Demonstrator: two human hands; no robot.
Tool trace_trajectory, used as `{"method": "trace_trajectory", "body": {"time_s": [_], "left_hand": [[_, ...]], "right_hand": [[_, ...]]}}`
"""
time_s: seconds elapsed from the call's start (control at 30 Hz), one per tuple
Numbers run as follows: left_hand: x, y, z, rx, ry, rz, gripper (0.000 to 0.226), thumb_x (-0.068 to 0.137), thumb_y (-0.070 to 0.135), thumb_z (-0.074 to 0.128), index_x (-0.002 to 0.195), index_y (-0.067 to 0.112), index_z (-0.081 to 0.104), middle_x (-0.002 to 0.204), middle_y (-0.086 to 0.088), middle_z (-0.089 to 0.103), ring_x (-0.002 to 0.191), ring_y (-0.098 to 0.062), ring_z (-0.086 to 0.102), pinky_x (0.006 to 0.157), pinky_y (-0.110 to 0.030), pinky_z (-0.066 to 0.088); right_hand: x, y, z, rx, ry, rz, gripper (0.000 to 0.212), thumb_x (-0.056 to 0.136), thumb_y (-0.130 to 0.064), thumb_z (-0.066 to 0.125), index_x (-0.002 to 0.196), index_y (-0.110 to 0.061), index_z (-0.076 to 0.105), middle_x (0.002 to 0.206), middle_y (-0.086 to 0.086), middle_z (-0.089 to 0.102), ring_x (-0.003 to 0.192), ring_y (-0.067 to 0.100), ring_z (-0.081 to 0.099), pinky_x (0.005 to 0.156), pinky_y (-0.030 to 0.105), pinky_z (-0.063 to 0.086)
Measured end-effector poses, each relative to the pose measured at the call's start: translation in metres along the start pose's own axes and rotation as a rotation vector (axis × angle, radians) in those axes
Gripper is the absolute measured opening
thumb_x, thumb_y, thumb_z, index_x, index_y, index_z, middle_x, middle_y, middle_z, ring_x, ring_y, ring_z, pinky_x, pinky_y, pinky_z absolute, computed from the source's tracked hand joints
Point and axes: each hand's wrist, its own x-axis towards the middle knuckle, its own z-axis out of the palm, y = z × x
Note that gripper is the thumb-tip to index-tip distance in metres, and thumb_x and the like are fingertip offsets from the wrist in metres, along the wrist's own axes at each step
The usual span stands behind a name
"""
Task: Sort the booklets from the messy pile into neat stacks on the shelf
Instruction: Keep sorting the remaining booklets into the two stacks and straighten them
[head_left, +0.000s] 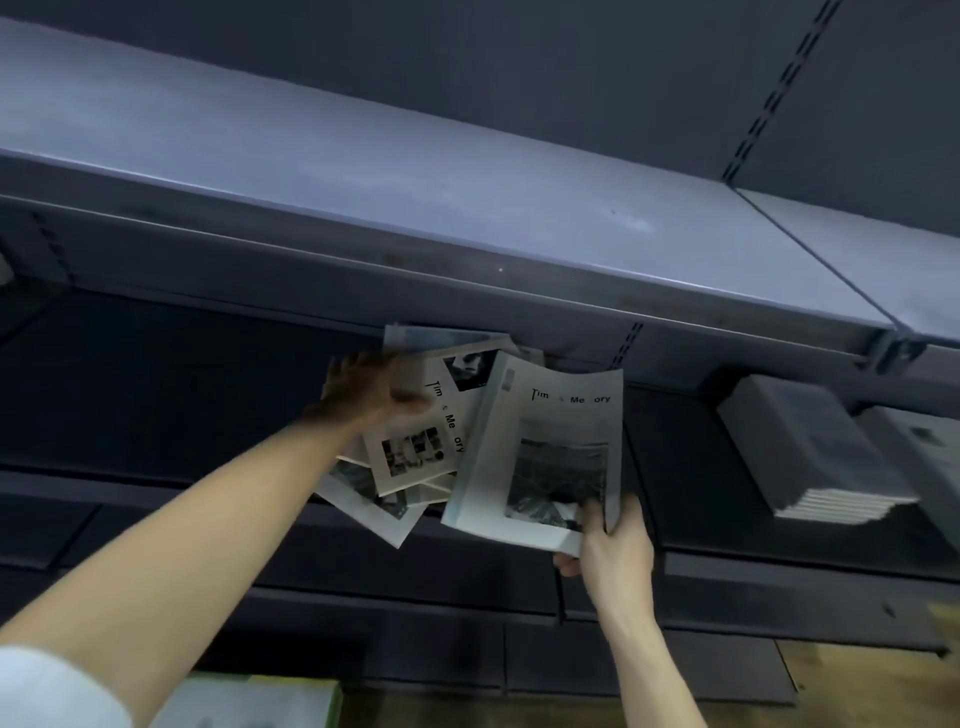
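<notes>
A messy pile of white booklets (410, 457) lies fanned out on the dark middle shelf (156, 395), some hanging over its front edge. My left hand (371, 387) rests on top of the pile, its fingers over a booklet's upper left corner. My right hand (610, 540) pinches the lower right corner of one booklet (545, 415), titled "Time & Memory" with a dark photo, lifted and tilted off the pile's right side. A neat stack of booklets (810, 457) sits on the same shelf to the right.
An upper shelf (415, 197) overhangs the pile closely. A second stack (930, 457) shows at the far right edge. Lower dark shelves (415, 613) run below. A pale green box (260, 701) sits at the bottom left, and wooden floor (872, 686) at the bottom right.
</notes>
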Motion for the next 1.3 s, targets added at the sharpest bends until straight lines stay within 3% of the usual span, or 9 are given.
{"method": "trace_trajectory", "body": {"time_s": [0.2, 0.47, 0.6, 0.77, 0.87, 0.93, 1.03, 1.13, 1.3], "left_hand": [[-0.025, 0.022, 0.007, 0.118, 0.073, -0.144, 0.081, 0.082, 0.07, 0.057, 0.145, 0.024, 0.036, 0.137, -0.018, 0.04, 0.122, -0.038, 0.041, 0.097, -0.043, 0.039], [-0.063, 0.033, 0.028, -0.132, -0.038, -0.126, 0.041, 0.104, 0.037, 0.029, 0.143, 0.048, 0.034, 0.106, 0.003, 0.059, 0.087, -0.019, 0.057, 0.067, -0.031, 0.046], [-0.084, 0.047, 0.041, -0.464, -0.053, -0.215, 0.044, 0.102, 0.051, 0.026, 0.142, 0.04, 0.041, 0.123, -0.001, 0.063, 0.102, -0.025, 0.06, 0.085, -0.037, 0.051], [-0.114, 0.063, 0.063, -0.806, 0.044, -0.23, 0.046, 0.102, 0.03, 0.04, 0.144, 0.048, 0.037, 0.135, 0.009, 0.058, 0.115, -0.017, 0.057, 0.093, -0.032, 0.048], [-0.133, 0.08, 0.06, -1.058, 0.019, -0.165, 0.047, 0.103, 0.024, 0.04, 0.14, 0.054, 0.04, 0.136, 0.024, 0.054, 0.124, -0.001, 0.051, 0.105, -0.03, 0.043], [-0.143, 0.088, 0.06, -1.184, 0.022, -0.173, 0.051, 0.103, 0.018, 0.039, 0.133, 0.058, 0.045, 0.133, 0.028, 0.054, 0.121, 0.008, 0.05, 0.103, -0.022, 0.042], [-0.147, 0.09, 0.067, -1.148, 0.006, -0.173, 0.042, 0.104, 0.045, 0.037, 0.144, 0.054, 0.031, 0.143, 0.032, 0.04, 0.134, 0.004, 0.037, 0.112, -0.026, 0.029], [-0.148, 0.091, 0.07, -1.027, -0.027, -0.179, 0.061, 0.102, 0.034, 0.047, 0.153, 0.042, 0.015, 0.142, 0.034, 0.03, 0.134, 0.005, 0.029, 0.108, -0.02, 0.023], [-0.149, 0.085, 0.071, -1.033, -0.085, -0.225, 0.055, 0.103, 0.021, 0.046, 0.152, 0.035, 0.026, 0.143, 0.022, 0.043, 0.135, -0.001, 0.037, 0.11, -0.022, 0.027]], "right_hand": [[0.001, 0.0, 0.015, 0.069, -0.036, 0.028, 0.011, 0.104, -0.018, 0.043, 0.113, -0.012, 0.047, 0.089, 0.019, 0.069, 0.048, 0.024, 0.067, 0.041, 0.022, 0.047], [0.011, -0.006, 0.024, 0.122, -0.123, 0.033, 0.016, 0.105, -0.016, 0.042, 0.119, -0.01, 0.044, 0.1, 0.013, 0.065, 0.053, 0.024, 0.068, 0.042, 0.025, 0.05], [0.018, -0.004, 0.023, 0.163, -0.127, 0.089, 0.018, 0.103, -0.018, 0.044, 0.121, -0.017, 0.045, 0.105, 0.008, 0.06, 0.076, 0.031, 0.069, 0.048, 0.034, 0.058], [0.033, 0.007, 0.003, -0.015, -0.133, 0.063, 0.022, 0.1, -0.025, 0.048, 0.12, -0.016, 0.051, 0.109, 0.007, 0.059, 0.087, 0.027, 0.064, 0.051, 0.027, 0.054], [0.041, 0.019, -0.015, -0.27, -0.15, 0.013, 0.028, 0.095, -0.04, 0.052, 0.116, -0.021, 0.056, 0.108, 0.003, 0.064, 0.092, 0.025, 0.059, 0.074, 0.036, 0.047], [0.044, 0.026, -0.025, -0.326, -0.177, 0.0, 0.031, 0.092, -0.048, 0.056, 0.115, -0.028, 0.059, 0.106, -0.007, 0.063, 0.095, 0.02, 0.056, 0.082, 0.038, 0.047], [0.04, 0.032, -0.032, -0.284, -0.251, -0.026, 0.043, 0.089, -0.052, 0.063, 0.128, -0.035, 0.059, 0.103, -0.017, 0.06, 0.1, 0.013, 0.055, 0.082, 0.031, 0.046], [0.038, 0.036, -0.033, -0.176, -0.308, -0.031, 0.057, 0.085, -0.051, 0.071, 0.137, -0.035, 0.054, 0.118, -0.016, 0.063, 0.109, 0.009, 0.056, 0.085, 0.023, 0.042], [0.042, 0.039, -0.032, -0.137, -0.396, -0.041, 0.063, 0.085, -0.048, 0.073, 0.141, -0.037, 0.047, 0.121, -0.024, 0.056, 0.121, 0.004, 0.051, 0.094, 0.023, 0.039]]}}
